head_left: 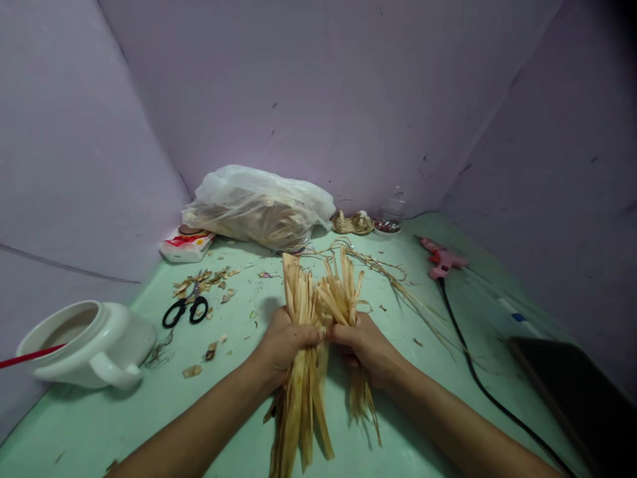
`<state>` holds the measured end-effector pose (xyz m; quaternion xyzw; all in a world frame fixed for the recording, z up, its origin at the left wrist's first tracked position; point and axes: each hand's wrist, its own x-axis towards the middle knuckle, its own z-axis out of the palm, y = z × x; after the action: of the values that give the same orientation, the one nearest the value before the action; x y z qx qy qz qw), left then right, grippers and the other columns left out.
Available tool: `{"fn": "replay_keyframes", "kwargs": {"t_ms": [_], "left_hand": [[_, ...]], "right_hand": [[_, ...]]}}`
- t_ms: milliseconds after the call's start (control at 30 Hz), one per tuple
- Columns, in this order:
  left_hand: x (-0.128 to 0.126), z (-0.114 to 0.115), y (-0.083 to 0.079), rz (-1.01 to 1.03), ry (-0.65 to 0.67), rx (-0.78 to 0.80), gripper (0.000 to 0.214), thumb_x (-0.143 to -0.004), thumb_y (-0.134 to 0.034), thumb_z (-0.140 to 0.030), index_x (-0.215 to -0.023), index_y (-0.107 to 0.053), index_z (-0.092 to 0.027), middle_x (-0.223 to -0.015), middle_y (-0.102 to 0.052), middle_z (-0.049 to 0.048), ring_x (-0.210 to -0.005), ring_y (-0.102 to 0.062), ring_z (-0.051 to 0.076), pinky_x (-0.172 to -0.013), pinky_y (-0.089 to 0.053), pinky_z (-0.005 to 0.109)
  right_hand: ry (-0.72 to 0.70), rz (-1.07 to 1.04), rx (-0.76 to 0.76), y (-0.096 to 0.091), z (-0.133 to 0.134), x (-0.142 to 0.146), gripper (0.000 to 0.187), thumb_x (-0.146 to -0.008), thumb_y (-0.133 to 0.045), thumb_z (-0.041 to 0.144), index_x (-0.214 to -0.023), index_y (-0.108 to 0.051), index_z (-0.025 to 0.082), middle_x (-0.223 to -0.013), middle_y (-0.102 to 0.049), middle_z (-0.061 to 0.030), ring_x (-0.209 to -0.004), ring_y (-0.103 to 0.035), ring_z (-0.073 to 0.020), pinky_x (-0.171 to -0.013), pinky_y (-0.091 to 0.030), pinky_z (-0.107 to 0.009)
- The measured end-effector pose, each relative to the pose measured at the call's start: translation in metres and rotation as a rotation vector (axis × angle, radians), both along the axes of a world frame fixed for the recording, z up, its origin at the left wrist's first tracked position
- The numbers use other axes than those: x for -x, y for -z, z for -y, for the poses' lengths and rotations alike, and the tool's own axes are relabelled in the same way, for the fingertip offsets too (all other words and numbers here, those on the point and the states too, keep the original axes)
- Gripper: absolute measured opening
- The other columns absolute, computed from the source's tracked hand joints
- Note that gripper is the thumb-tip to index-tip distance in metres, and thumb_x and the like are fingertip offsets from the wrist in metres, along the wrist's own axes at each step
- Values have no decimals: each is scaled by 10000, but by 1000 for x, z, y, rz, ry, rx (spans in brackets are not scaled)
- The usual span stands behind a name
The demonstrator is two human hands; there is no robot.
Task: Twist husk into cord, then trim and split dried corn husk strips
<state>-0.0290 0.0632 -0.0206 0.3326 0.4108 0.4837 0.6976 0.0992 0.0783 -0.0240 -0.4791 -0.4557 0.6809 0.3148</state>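
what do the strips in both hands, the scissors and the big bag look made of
Strips in the left hand and right hand: probably dried plant leaf or husk, matte, from the tan colour and ragged ends.
Scissors: black handles, likely plastic, from their smooth look; greyish blades, probably metal.
Bag: thin, whitish plastic, it seems, judging by its creases and see-through look.

Thicker bundle (298,392) of tan strips, thinner frayed bundle (341,292) just beside

One head-worn view, near, forward and down over green tabletop (164,411) toward purple wall (328,93)
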Motion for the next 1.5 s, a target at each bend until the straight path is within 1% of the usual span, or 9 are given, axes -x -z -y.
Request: {"fn": "replay_keyframes", "kwargs": {"t_ms": [167, 333, 533, 700, 800, 900, 1000, 1133, 1500], "left_hand": [[4, -1, 3, 58, -12, 28, 345, -495, -629, -90, -840, -636, -92, -659, -648, 65, -570, -583, 179, -567, -466, 306], [9, -5, 1, -47, -102, 112, 176, -474, -642, -97, -646, -607, -90, -491, -585, 25, -430, -516, 129, -447, -429, 256], [14, -10, 2, -108, -158, 142, 124, -473, -645, -118, -573, -577, -93, -438, -559, 23, -380, -485, 106, -390, -384, 215], [14, -11, 3, -81, -166, 166, 121, -460, -641, -108, -550, -560, -107, -401, -528, 3, -353, -461, 104, -366, -375, 219], [14, -11, 2, -66, -163, 176, 134, -457, -651, -104, -558, -564, -107, -401, -532, 1, -351, -467, 108, -368, -382, 226], [14, -11, 1, -59, -136, 199, 156, -452, -677, -114, -578, -588, -89, -437, -565, 23, -382, -502, 123, -396, -413, 243], [14, -10, 1, -47, -115, 198, 202, -458, -678, -117, -645, -626, -64, -515, -619, 63, -438, -547, 151, -428, -441, 263], [11, -9, 1, -1, -105, 161, 272, -470, -663, -91, -740, -641, -73, -554, -634, 54, -461, -561, 156, -455, -450, 269], [8, -6, 2, 57, -69, 86, 401, -497, -701, -114, -892, -650, -77, -740, -681, 105, -697, -630, 240, -679, -490, 355]], "right_hand": [[34, -20, 34, -2, -2, -3, 190, -534, -598, 219, -555, -415, 175, -419, -290, 89, -359, -220, -33, -312, -152, -169], [68, -222, 165, -7, -8, -8, 125, -491, -507, 179, -484, -383, 166, -428, -277, 68, -380, -204, -31, -338, -149, -164], [123, -481, 204, -37, -22, -29, 65, -487, -434, 225, -532, -421, 179, -635, -492, -28, -533, -456, -118, -513, -421, -260], [196, -402, -25, -76, -28, -68, 115, -567, -462, 250, -557, -356, 207, -529, -281, 52, -408, -90, -46, -329, -103, -187], [268, -428, -104, -88, -28, -78, 114, -624, -498, 273, -595, -412, 204, -506, -221, 63, -428, -60, -49, -343, -41, -194], [280, -397, 19, -76, -26, -62, 174, -588, -609, 246, -659, -460, 191, -471, -168, 95, -416, -45, -31, -347, -17, -180], [183, -254, 231, -47, -20, -32, 283, -552, -684, 226, -644, -419, 189, -435, -156, 120, -384, -65, -15, -349, -12, -168], [95, -119, 223, -14, -11, -4, 262, -594, -675, 311, -676, -475, 163, -404, -204, 120, -350, -111, -11, -341, -35, -174], [150, -52, 170, -6, -6, -1, 239, -581, -656, 277, -654, -457, 168, -396, -269, 105, -330, -197, -20, -340, -94, -182]]}}
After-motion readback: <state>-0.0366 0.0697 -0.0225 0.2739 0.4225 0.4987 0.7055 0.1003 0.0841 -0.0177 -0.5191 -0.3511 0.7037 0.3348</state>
